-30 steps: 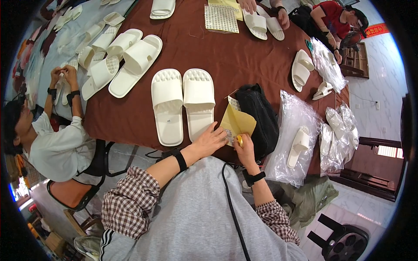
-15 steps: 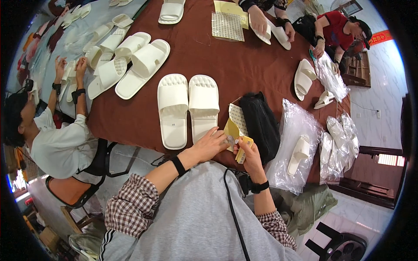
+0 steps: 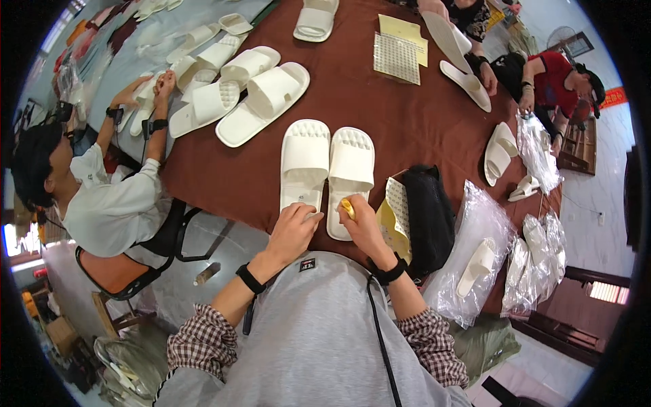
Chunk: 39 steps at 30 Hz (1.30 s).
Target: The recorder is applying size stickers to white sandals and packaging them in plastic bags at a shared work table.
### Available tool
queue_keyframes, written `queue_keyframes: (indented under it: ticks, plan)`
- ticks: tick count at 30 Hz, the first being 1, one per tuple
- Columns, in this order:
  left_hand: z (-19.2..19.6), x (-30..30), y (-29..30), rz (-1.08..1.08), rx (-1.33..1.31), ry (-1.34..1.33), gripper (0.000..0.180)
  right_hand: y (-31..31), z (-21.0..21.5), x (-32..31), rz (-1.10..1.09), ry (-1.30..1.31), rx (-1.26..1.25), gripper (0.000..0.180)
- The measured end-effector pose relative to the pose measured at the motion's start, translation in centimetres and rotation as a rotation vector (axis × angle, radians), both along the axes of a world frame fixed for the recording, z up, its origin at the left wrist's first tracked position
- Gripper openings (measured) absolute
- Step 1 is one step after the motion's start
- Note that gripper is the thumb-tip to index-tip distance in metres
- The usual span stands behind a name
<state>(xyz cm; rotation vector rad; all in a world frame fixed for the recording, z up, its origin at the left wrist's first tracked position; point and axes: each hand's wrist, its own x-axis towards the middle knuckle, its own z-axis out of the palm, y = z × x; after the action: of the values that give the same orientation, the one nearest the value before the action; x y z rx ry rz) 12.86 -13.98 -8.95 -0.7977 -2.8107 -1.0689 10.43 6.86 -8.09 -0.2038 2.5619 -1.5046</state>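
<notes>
Two white slippers lie side by side in front of me, toes pointing away: a left slipper point(image 3: 304, 152) and a right slipper point(image 3: 352, 159). My left hand point(image 3: 293, 230) is closed over the heel end of the left slipper, fingers curled onto its footbed and partly hiding it. Over the heel of the right slipper is my right hand point(image 3: 363, 227), its fingers wrapped around a small folded yellow sticker sheet point(image 3: 348, 207). Another yellow-backed sticker sheet point(image 3: 396, 217) lies just right of that hand, against a black pouch point(image 3: 428, 214).
Several white slippers point(image 3: 264, 102) stand at the left on the brown-covered table point(image 3: 420, 129). Sticker sheets point(image 3: 400, 57) lie farther back. Clear plastic bags point(image 3: 468, 251) cover the right side. A person in white point(image 3: 115, 203) sits at the left; others work at the far right.
My hands have parted. The left moved from the yellow sheet to the left slipper's heel; the right carried the folded sheet over the right slipper's heel. The view has shifted.
</notes>
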Motion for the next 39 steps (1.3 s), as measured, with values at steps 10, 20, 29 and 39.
queue_keyframes:
  ticks: [10,20,29,39]
  plan:
    - [-1.6,2.2,-2.2,0.222,-0.020,-0.021,0.041,-4.1,-1.3,-2.4,0.110,0.109,0.207,0.018]
    - [-2.3,2.2,-2.3,0.203,-0.055,0.015,0.044,-0.4,-1.3,-0.9,0.080,0.217,0.411,0.028]
    - [-1.9,-0.2,0.6,0.065,0.008,0.072,0.041,1.0,-2.7,0.7,0.000,0.222,0.615,0.031]
    - [-2.2,-1.0,2.2,-0.007,0.028,0.068,0.033,1.4,-0.6,3.2,0.109,0.221,0.562,0.047]
